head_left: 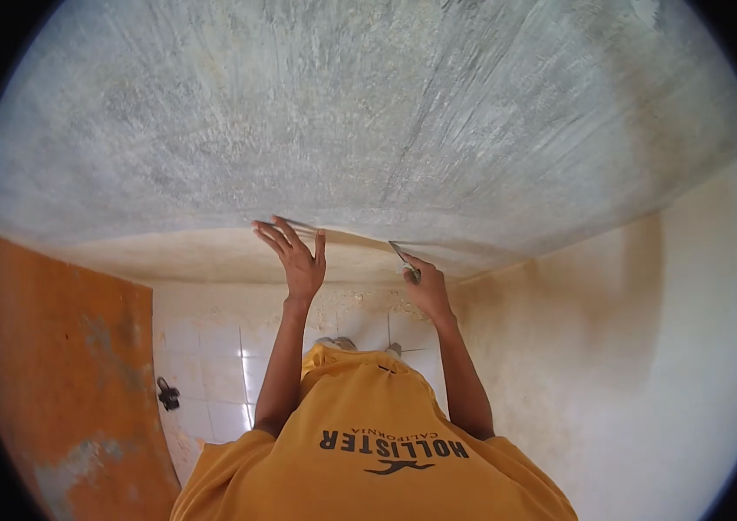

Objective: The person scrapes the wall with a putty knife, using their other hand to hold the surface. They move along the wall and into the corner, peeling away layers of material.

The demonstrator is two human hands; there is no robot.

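Note:
My left hand [302, 265] is spread against the wall, its fingertips on or close to the surface where the grey upper part meets the cream lower part. To its right, my right hand [427, 288] is closed round the handle of a scraper [398, 250]. The thin blade points up and to the left, and its tip meets the wall near that same boundary. Most of the handle is hidden in my fingers. The grey wall [325, 130] above has a rough, streaked surface.
An orange wall with grey patches [73, 356] stands on the left. A cream side wall with a brown stain [594, 304] is on the right. White floor tiles [212, 356] lie below, with crumbs along the wall's foot. A small black object [168, 394] lies at left.

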